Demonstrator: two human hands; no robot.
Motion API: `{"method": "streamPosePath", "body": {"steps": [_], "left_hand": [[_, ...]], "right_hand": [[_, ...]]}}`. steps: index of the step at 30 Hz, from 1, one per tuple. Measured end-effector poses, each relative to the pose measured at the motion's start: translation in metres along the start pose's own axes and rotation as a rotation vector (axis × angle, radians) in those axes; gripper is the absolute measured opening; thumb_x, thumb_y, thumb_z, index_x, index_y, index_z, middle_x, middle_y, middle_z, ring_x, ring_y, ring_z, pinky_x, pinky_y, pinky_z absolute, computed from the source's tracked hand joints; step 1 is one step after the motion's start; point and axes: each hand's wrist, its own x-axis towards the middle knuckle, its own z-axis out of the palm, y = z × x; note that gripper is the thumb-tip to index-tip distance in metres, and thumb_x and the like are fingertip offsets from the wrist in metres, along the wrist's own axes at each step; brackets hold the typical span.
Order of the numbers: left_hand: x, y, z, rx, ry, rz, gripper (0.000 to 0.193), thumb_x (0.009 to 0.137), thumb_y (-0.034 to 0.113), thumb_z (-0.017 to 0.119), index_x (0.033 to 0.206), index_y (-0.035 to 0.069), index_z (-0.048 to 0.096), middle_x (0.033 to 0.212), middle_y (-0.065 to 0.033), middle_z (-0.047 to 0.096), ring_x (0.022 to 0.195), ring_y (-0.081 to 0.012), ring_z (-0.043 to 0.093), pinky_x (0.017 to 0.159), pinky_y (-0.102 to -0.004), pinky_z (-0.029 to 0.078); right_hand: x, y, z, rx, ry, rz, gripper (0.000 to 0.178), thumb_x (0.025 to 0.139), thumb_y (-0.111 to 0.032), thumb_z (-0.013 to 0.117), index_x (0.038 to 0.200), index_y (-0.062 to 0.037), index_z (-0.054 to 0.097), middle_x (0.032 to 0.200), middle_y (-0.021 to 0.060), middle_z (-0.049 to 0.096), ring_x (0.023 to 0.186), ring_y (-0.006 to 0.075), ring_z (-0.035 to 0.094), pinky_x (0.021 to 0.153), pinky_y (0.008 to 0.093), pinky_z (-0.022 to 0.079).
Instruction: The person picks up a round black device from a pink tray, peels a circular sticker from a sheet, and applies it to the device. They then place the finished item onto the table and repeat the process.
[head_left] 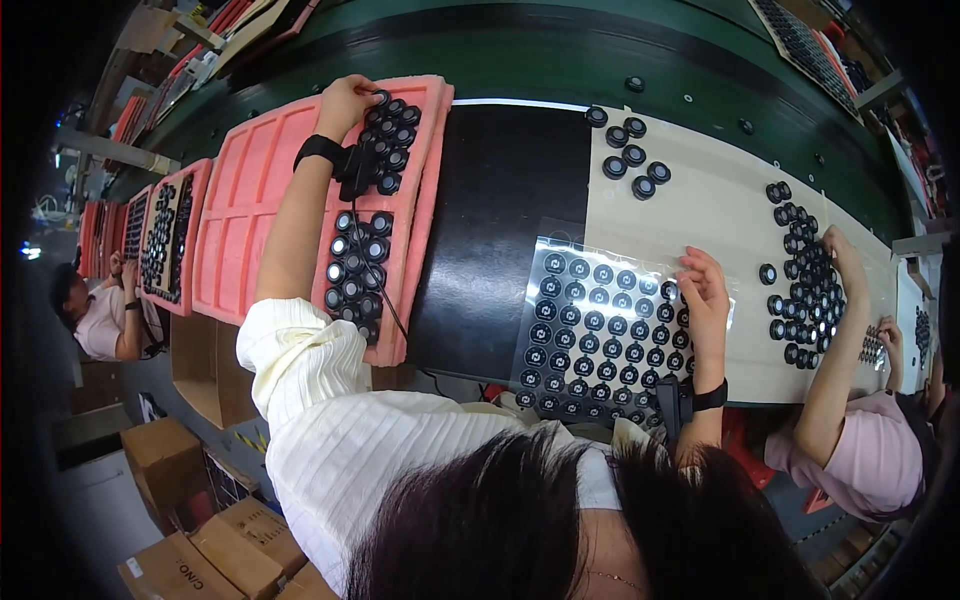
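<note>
Fingers of the left grip (348, 104) look closed on a black round piece (381, 98) in the pink tray (432, 150), in the head view; more pieces (350, 265) crowd on that grip's near side. The right grip (706, 290) is half-curled over the right part of a clear sheet (524, 330) of black discs (597, 322); whether it holds it, I cannot tell. A cable (389, 303) over the pieces could snag and tip them; an uneven pull might crease the sheet.

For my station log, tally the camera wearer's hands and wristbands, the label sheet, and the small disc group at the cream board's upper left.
Left hand, right hand: 2
Black wristbands: 2
Clear label sheet: 1
Black discs: 7
Total: 12
</note>
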Motion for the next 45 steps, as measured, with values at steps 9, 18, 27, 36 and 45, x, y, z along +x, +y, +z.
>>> {"method": "streamPosePath", "body": {"steps": [9,18,27,36,45], "left_hand": [[0.013,-0.015,0.007,0.586,-0.01,0.327,0.017,0.069,0.02,0.063,0.073,0.004,0.062,0.073,-0.0166,0.059,0.068,-0.0331,0.056,0.063,-0.0371,0.044],[0.015,-0.071,-0.016,0.346,-0.07,0.167,0.019,0.068,0.015,0.065,0.078,0.001,0.057,0.064,-0.0089,0.057,0.059,-0.0184,0.055,0.058,-0.0302,0.043],[-0.167,0.173,0.016,0.205,-0.328,0.425,0.028,0.075,0.015,0.059,0.099,0.0,0.054,0.097,-0.0159,0.056,0.088,-0.0284,0.054,0.079,-0.0323,0.041],[-0.335,0.18,0.071,0.366,-0.533,0.573,0.056,0.069,0.02,0.064,0.12,0.008,0.043,0.127,-0.0153,0.037,0.118,-0.0312,0.033,0.095,-0.0412,0.029],[-0.325,0.164,0.077,0.212,-0.636,0.643,0.065,0.069,0.014,0.063,0.127,0.007,0.034,0.134,-0.0142,0.029,0.123,-0.0287,0.027,0.098,-0.0429,0.024]], "right_hand": [[-0.004,0.01,-0.004,0.07,0.009,-0.033,0.02,0.076,0.003,0.051,0.096,-0.0004,0.052,0.11,0.0068,0.047,0.078,0.0096,0.052,0.069,0.0201,0.044],[0.008,0.008,0.003,0.101,-0.024,-0.018,0.025,0.076,-0.002,0.055,0.101,-0.0018,0.052,0.103,0.0054,0.051,0.081,0.01,0.054,0.072,0.0222,0.044],[-0.004,0.0,-0.077,0.005,0.039,0.215,0.036,0.077,-0.013,0.056,0.111,-0.0029,0.047,0.098,0.0049,0.056,0.087,0.0122,0.053,0.077,0.0232,0.041],[-0.03,-0.021,-0.095,0.285,0.101,0.42,0.035,0.082,-0.018,0.053,0.112,-0.0041,0.045,0.098,0.0049,0.055,0.088,0.0125,0.052,0.076,0.025,0.043],[-0.004,0.0,-0.097,0.231,-0.233,0.305,0.018,0.081,-0.017,0.057,0.09,-0.0021,0.06,0.078,0.0026,0.06,0.07,0.008,0.055,0.064,0.0208,0.045]]}}
